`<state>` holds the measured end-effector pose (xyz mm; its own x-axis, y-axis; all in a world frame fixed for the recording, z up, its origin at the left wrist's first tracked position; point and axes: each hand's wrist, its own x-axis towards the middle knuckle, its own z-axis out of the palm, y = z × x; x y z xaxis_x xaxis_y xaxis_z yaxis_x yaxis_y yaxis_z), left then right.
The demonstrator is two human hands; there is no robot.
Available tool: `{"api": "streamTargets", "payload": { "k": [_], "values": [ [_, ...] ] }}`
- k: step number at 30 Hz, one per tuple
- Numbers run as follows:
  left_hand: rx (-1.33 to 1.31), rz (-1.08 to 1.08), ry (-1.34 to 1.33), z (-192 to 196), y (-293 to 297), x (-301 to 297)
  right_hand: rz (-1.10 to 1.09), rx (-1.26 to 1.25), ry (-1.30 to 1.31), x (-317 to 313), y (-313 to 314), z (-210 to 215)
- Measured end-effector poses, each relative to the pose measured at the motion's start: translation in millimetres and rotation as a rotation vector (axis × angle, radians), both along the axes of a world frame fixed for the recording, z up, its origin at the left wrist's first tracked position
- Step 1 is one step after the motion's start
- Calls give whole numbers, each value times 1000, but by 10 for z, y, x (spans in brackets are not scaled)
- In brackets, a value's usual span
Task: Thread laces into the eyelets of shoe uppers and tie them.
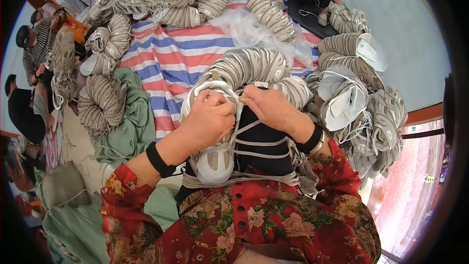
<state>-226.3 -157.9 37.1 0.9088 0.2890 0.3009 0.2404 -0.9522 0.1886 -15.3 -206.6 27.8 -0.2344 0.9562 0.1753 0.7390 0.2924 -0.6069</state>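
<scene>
On my lap lies a beige and white shoe upper (pixel 215 166), its white toe pointing toward me. My left hand (pixel 209 118) is closed with bent fingers on the upper's opening, near its padded white collar. Just to the right, my right hand (pixel 273 109) pinches a thin pale shoelace (pixel 239 117) at the edge of the upper. Its tip is hidden between the fingers. Several loose laces (pixel 264 154) stretch across my black trousers, and a bundle of laces lies along my waist. A curved row of nested shoe uppers (pixel 249 65) rests just beyond my hands.
Stacked uppers (pixel 342 99) pile up at my right, with more stacks (pixel 101 101) at the left. A striped sheet (pixel 171 51) covers the floor, with clear plastic (pixel 234 27) on it. Green cloth (pixel 128 117) lies at left. Other people sit at the left and far right.
</scene>
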Motion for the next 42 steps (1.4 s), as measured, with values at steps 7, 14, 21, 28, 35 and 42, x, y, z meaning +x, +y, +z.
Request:
{"api": "streamTargets", "payload": {
  "k": [7, 14, 21, 28, 35, 42],
  "values": [
    [-398, 66, -253, -56, 113, -54, -49, 149, 289, -299, 168, 166],
    [-656, 340, -443, -141, 166, -357, -123, -263, 521, -494, 281, -183],
    [-683, 568, -511, -214, -217, -576, -118, -753, 1006, -458, 81, 59],
    [-566, 623, -364, -273, -208, -475, -190, -655, 825, -734, 76, -42],
    [-402, 591, -372, -236, -378, -501, -185, -93, 427, -777, -23, -160],
    [-326, 572, -393, -208, -482, -552, -172, -480, 1142, -662, -78, 45]
  ]
}}
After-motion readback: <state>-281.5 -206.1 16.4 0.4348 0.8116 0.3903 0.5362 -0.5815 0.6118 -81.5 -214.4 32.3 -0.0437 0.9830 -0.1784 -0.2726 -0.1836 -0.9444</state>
